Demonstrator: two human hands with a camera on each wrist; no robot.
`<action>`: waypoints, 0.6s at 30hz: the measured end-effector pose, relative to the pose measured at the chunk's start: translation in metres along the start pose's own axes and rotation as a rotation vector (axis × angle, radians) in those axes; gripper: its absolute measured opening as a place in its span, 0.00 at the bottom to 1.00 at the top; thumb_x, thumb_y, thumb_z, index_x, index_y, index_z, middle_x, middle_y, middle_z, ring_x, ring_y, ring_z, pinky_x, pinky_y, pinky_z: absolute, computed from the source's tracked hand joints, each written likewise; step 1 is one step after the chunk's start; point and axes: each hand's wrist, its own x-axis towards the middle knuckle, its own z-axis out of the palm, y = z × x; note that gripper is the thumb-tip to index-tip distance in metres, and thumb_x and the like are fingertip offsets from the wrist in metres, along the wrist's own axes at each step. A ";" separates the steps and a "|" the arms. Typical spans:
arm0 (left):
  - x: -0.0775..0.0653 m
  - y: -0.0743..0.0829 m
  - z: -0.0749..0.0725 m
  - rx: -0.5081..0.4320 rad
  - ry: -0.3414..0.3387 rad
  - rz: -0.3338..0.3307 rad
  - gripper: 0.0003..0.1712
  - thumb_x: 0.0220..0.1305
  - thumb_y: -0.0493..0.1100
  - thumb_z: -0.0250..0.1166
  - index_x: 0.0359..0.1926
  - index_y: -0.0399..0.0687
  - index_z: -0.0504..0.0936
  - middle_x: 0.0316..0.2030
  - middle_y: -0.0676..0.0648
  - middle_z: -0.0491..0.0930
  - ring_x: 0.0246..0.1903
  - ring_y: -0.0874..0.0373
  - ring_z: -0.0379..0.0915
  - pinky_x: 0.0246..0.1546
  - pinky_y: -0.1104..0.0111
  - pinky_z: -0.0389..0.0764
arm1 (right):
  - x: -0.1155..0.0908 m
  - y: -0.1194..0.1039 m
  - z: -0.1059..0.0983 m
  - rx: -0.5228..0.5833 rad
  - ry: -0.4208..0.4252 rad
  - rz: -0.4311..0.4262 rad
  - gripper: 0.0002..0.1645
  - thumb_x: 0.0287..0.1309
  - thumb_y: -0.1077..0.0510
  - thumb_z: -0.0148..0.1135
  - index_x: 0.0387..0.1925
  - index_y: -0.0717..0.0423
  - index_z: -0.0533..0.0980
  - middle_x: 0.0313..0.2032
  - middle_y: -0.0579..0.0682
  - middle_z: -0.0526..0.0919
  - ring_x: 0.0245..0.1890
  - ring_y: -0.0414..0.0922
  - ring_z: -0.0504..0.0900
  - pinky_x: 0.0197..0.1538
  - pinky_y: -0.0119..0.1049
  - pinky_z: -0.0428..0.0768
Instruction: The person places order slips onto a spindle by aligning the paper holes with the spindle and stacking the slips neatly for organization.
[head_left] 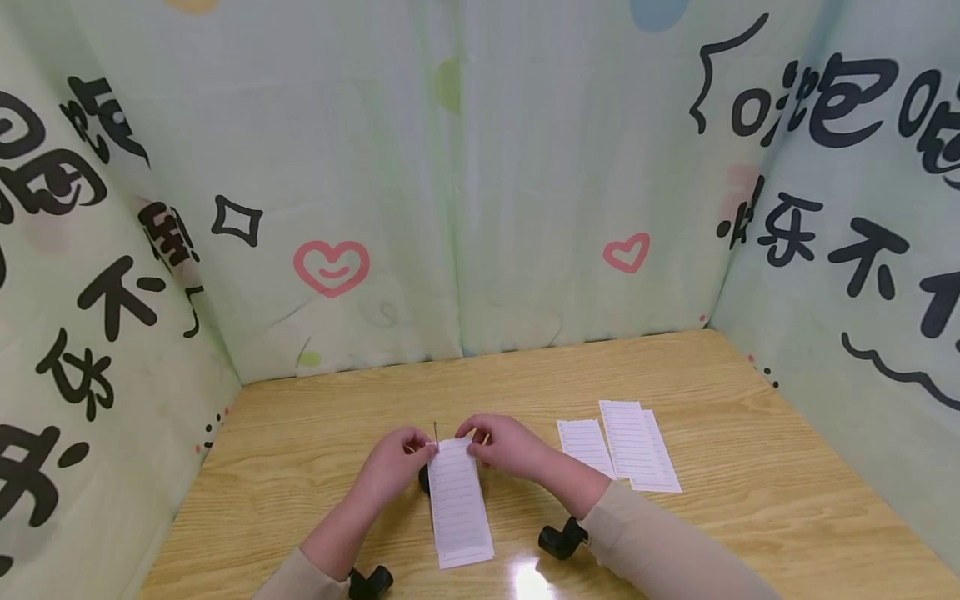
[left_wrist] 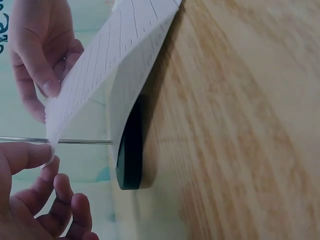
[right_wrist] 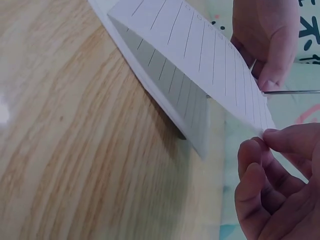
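A metal spike stands up from a round black base. A lined paper slip hangs partway up the spike, which passes through it close to its top edge. Under it, another lined sheet lies lower, over the base. Beside the spike, my left hand pinches the slip's top left corner between thumb and forefinger. My right hand pinches the top right corner. Both wrist views show the upper slip raised and bent, with a gap over the sheet below.
To the right on the wooden table lie more lined slips: one alone and an overlapping pair. Black wrist mounts stick out near the sleeves. Printed curtains enclose the back and sides.
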 end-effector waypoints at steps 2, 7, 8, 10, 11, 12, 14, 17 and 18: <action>0.001 -0.002 0.002 0.022 -0.010 -0.003 0.09 0.66 0.47 0.66 0.38 0.47 0.81 0.33 0.49 0.77 0.30 0.54 0.69 0.28 0.64 0.71 | 0.001 0.003 0.001 -0.020 -0.008 -0.001 0.11 0.66 0.63 0.61 0.49 0.52 0.79 0.28 0.47 0.76 0.23 0.43 0.76 0.26 0.34 0.73; 0.001 -0.004 0.005 0.046 -0.033 -0.018 0.09 0.65 0.47 0.67 0.36 0.47 0.80 0.32 0.49 0.76 0.28 0.55 0.68 0.27 0.64 0.69 | 0.002 0.008 0.003 -0.040 -0.028 0.015 0.11 0.65 0.63 0.62 0.48 0.52 0.80 0.28 0.46 0.76 0.21 0.40 0.73 0.26 0.33 0.72; 0.002 -0.005 0.005 0.049 -0.038 -0.021 0.09 0.65 0.47 0.67 0.35 0.47 0.80 0.31 0.49 0.76 0.27 0.55 0.68 0.27 0.64 0.69 | 0.002 0.009 0.003 -0.046 -0.031 0.017 0.11 0.65 0.63 0.62 0.47 0.52 0.80 0.28 0.46 0.76 0.22 0.40 0.73 0.27 0.34 0.72; 0.002 -0.006 0.007 0.050 -0.047 -0.022 0.09 0.65 0.47 0.67 0.34 0.47 0.80 0.31 0.49 0.76 0.27 0.55 0.67 0.27 0.65 0.68 | 0.003 0.011 0.005 -0.067 -0.031 0.018 0.11 0.65 0.63 0.62 0.47 0.51 0.80 0.28 0.46 0.75 0.23 0.40 0.73 0.28 0.34 0.72; 0.003 -0.007 0.008 0.052 -0.051 -0.023 0.09 0.65 0.47 0.68 0.34 0.47 0.80 0.30 0.49 0.76 0.26 0.55 0.67 0.26 0.65 0.68 | 0.003 0.013 0.006 -0.080 -0.031 0.021 0.11 0.65 0.63 0.62 0.47 0.51 0.80 0.28 0.45 0.75 0.23 0.40 0.73 0.28 0.34 0.72; 0.003 -0.008 0.009 0.055 -0.054 -0.022 0.09 0.65 0.47 0.68 0.33 0.47 0.79 0.29 0.49 0.76 0.26 0.55 0.67 0.26 0.65 0.68 | 0.003 0.013 0.007 -0.090 -0.031 0.020 0.11 0.65 0.63 0.62 0.47 0.50 0.80 0.28 0.45 0.75 0.24 0.40 0.72 0.29 0.34 0.72; 0.004 -0.009 0.010 0.071 -0.057 -0.015 0.09 0.64 0.46 0.68 0.33 0.47 0.79 0.28 0.49 0.75 0.25 0.56 0.67 0.26 0.66 0.67 | 0.003 0.015 0.009 -0.103 -0.029 0.015 0.11 0.64 0.63 0.62 0.47 0.51 0.80 0.28 0.45 0.75 0.24 0.39 0.72 0.30 0.34 0.72; 0.006 -0.011 0.011 0.104 -0.057 0.012 0.09 0.63 0.45 0.69 0.31 0.47 0.79 0.26 0.50 0.74 0.24 0.57 0.66 0.26 0.66 0.67 | 0.003 0.016 0.011 -0.119 -0.029 0.010 0.11 0.63 0.63 0.63 0.47 0.52 0.80 0.27 0.44 0.75 0.24 0.39 0.72 0.30 0.34 0.72; 0.006 -0.011 0.012 0.119 -0.057 0.023 0.10 0.63 0.45 0.69 0.30 0.47 0.79 0.25 0.51 0.74 0.24 0.57 0.66 0.26 0.67 0.67 | 0.003 0.017 0.012 -0.126 -0.029 0.006 0.11 0.63 0.63 0.63 0.46 0.52 0.80 0.27 0.44 0.75 0.24 0.39 0.72 0.30 0.34 0.72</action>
